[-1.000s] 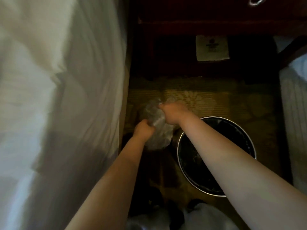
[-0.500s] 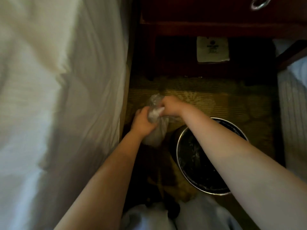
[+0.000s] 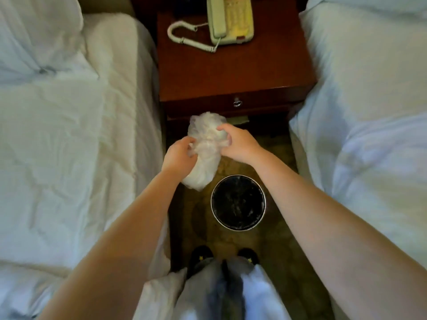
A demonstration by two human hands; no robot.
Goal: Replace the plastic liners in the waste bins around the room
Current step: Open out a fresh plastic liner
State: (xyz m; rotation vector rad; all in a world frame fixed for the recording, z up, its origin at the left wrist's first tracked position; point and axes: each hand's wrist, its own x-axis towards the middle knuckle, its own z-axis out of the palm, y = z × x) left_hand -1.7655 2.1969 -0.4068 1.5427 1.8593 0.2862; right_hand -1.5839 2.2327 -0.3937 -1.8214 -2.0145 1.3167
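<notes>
Left hand, right hand, both tight around crumpled liner (phone label illegible)

Telephone cut off at top, liner bag contents indistinct

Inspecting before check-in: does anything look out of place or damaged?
Nothing spilled or broken. The bin stands upright; the left hand and right hand grip a crumpled plastic bag. Only the phone cord sprawls loosely across the nightstand.

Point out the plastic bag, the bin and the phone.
plastic bag [image 3: 205, 158], head view, crumpled middle.
bin [image 3: 238, 229], head view, near rim.
phone [image 3: 238, 19], head view, yellowish face.
</notes>
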